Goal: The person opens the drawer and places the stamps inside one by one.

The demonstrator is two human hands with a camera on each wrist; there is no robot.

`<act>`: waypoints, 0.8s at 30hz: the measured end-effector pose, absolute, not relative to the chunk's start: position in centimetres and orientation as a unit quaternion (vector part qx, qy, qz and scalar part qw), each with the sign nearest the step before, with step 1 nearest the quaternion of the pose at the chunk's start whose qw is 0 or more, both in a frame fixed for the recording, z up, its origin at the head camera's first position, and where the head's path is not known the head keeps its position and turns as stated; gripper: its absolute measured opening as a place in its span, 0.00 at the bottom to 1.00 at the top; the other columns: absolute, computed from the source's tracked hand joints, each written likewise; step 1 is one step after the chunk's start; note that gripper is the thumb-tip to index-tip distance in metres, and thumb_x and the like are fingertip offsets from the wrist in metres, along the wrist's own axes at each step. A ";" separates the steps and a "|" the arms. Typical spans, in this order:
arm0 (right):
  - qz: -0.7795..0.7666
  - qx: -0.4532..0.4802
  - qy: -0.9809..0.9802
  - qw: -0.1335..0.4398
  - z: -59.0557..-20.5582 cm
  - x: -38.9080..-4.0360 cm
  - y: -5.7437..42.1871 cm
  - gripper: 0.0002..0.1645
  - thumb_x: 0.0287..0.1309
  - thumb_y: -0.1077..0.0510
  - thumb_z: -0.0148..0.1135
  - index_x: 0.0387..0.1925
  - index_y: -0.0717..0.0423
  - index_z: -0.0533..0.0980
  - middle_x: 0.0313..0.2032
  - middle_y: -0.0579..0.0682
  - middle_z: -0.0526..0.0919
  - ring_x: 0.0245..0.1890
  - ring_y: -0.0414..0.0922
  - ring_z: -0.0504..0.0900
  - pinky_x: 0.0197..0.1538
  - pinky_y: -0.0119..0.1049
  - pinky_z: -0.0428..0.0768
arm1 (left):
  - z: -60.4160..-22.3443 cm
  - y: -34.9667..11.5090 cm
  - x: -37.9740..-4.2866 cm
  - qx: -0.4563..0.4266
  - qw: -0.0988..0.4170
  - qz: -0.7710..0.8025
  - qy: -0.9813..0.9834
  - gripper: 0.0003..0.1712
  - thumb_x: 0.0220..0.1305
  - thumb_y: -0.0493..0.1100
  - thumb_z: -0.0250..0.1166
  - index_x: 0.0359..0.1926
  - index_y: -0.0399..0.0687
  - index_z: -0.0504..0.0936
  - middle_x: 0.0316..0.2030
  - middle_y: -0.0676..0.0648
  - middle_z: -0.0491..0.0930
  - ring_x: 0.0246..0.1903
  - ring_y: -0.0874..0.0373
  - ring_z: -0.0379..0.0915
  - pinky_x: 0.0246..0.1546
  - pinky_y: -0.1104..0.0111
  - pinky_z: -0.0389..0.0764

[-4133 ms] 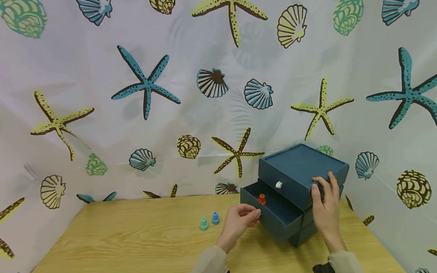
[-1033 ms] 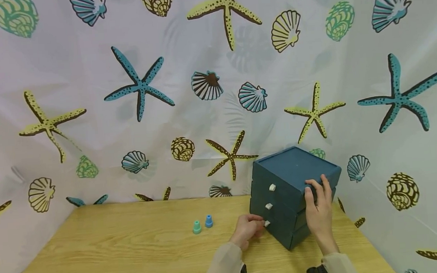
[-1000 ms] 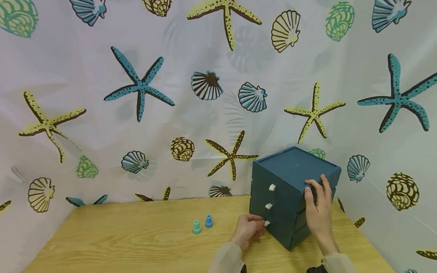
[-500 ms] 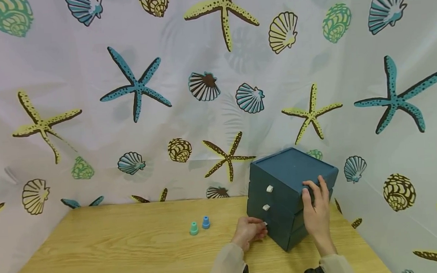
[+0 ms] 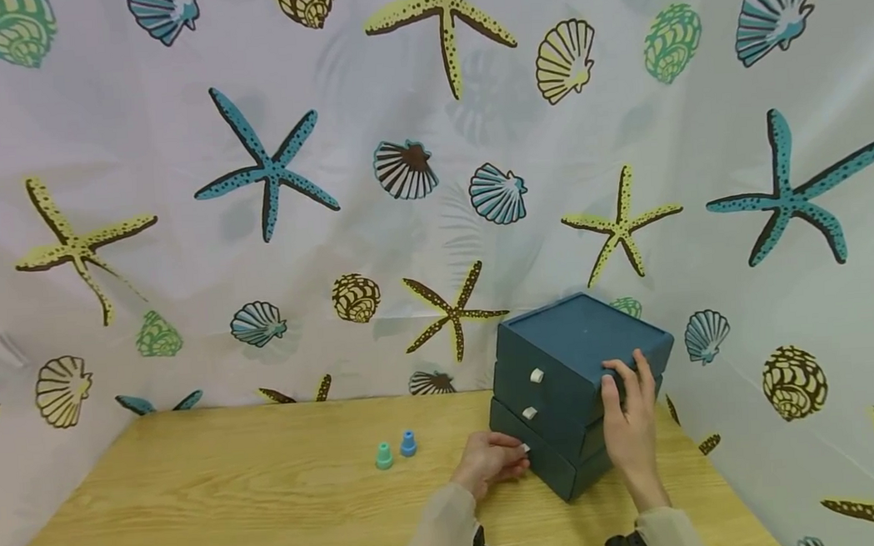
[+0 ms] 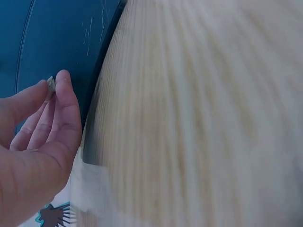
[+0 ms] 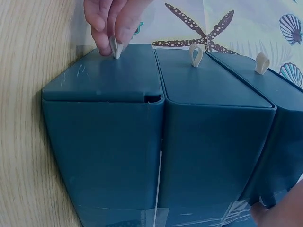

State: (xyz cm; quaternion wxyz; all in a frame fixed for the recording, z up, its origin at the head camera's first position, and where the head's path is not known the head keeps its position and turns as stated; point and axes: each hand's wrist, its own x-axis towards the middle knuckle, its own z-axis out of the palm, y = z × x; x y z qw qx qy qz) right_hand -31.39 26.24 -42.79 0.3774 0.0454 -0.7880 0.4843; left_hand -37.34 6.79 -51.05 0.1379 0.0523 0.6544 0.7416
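Note:
A dark blue three-drawer box [image 5: 591, 330] stands at the right of the table, its corner turned forward. My left hand [image 5: 491, 460] pinches the small pale loop pull [image 6: 51, 87] of the bottom drawer [image 7: 102, 78] between thumb and fingers. That drawer sticks out slightly from the box, with a narrow gap showing at its edge. My right hand [image 5: 632, 418] rests on the box's near right side, its fingertips over the top edge. The top loop pull [image 5: 537, 375] and middle loop pull [image 5: 530, 413] are untouched. What lies inside the drawers is hidden.
Left of the box, a green stepped peg-like piece [image 5: 384, 456] and a blue one [image 5: 408, 443] stand on the wooden table [image 5: 255, 493]. A white cloth [image 5: 293, 257] printed with shells and starfish hangs behind and at the sides.
The middle drawer, seen out with small orange-red pieces inside, is now pushed in. My left hand has moved to the bottom pull, and the bottom drawer has slid out a little.

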 end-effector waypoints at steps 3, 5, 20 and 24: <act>0.486 0.047 -0.787 0.376 -42.7 -31.4 26.2 0.19 0.75 0.49 0.46 0.60 0.51 0.71 0.77 0.51 0.44 0.76 0.60 0.44 0.64 0.70 0.59 | -51.1 6.1 -37.4 0.059 0.145 0.736 0.659 0.12 0.61 0.30 0.66 0.45 0.27 0.80 0.34 0.38 0.86 0.28 0.58 0.84 0.35 0.66 0.86; 0.487 0.049 -0.787 0.375 -42.7 -31.4 26.2 0.19 0.75 0.49 0.46 0.60 0.52 0.71 0.77 0.52 0.44 0.76 0.60 0.44 0.63 0.70 0.59 | -51.1 5.7 -37.3 0.055 0.148 0.731 0.664 0.12 0.61 0.30 0.66 0.45 0.27 0.81 0.34 0.38 0.86 0.29 0.57 0.84 0.35 0.66 0.86; 0.483 0.046 -0.787 0.380 -42.7 -31.2 26.2 0.19 0.75 0.50 0.46 0.60 0.52 0.72 0.77 0.52 0.45 0.76 0.61 0.44 0.65 0.72 0.55 | -50.6 3.6 -36.6 0.042 0.178 0.709 0.681 0.07 0.61 0.30 0.66 0.41 0.30 0.83 0.30 0.42 0.86 0.27 0.59 0.83 0.34 0.66 0.86; 0.487 0.044 -0.785 0.380 -42.7 -31.1 26.1 0.19 0.75 0.50 0.47 0.60 0.53 0.72 0.77 0.52 0.45 0.76 0.60 0.44 0.65 0.72 0.55 | -50.5 2.8 -36.4 0.042 0.188 0.701 0.687 0.07 0.61 0.30 0.66 0.41 0.32 0.83 0.31 0.41 0.86 0.28 0.58 0.83 0.36 0.66 0.86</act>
